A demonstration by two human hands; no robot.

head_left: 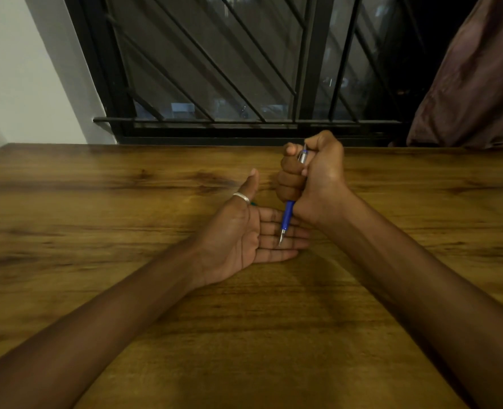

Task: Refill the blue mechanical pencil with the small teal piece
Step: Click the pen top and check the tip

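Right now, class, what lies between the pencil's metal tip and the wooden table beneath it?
In the head view, the open left hand lies there, palm up; the blue mechanical pencil, gripped in the right hand, points its tip at those fingers above the table.

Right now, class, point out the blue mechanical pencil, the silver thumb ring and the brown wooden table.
blue mechanical pencil (pixel 287 215), head view, blue barrel below the fist.
silver thumb ring (pixel 242 198), head view, band's top.
brown wooden table (pixel 96 184), head view, bare top.
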